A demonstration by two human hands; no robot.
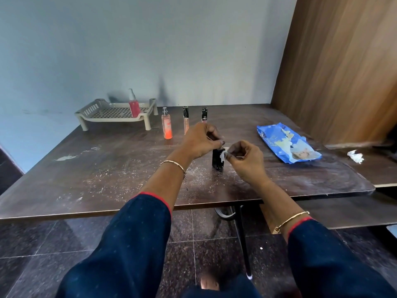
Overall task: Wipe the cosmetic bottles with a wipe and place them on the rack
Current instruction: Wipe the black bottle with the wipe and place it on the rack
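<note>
A small black bottle [217, 161] stands on the dark table [107, 168] in the middle. My left hand [199, 140] grips its top from above. My right hand [245, 160] presses a small white wipe [223, 155] against the bottle's upper right side. Behind them stand an orange spray bottle [167, 126], a beige tube with a black cap [185, 119] and a pale tube with a black cap [204, 114], partly hidden by my left hand. A beige slotted rack [111, 114] sits at the back left, with a red pump bottle [134, 106] on it.
A blue pack of wipes [287, 144] lies to the right of my hands. A crumpled white wipe [355, 157] rests on a lower surface at the far right. A wooden panel [335, 72] rises behind on the right. White dust and smears mark the tabletop.
</note>
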